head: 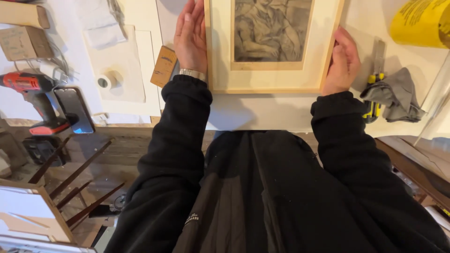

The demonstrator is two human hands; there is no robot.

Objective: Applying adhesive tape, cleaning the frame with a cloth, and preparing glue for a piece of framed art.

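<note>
Head view looks straight down on a person in black sleeves standing at a white tabletop (262,112). Both hands press flat against the outer sides of a light wooden picture frame (272,84), which lies face up on the tabletop with a pencil drawing (272,30) behind a cream mat. The left hand (191,37) lies along the frame's left edge, fingers stretched out, a metal watch band at the wrist; its grip is open, only the palm side touching the wood. The right hand (343,61) cups the right edge, fingers loosely curved against it, not closed around it. Left of the frame sit a small wooden block (163,65), a roll of tape (106,80), a phone (75,110) and a red cordless drill (33,100). To the right lie a grey cloth (398,93) and a yellow-handled tool (375,93).
</note>
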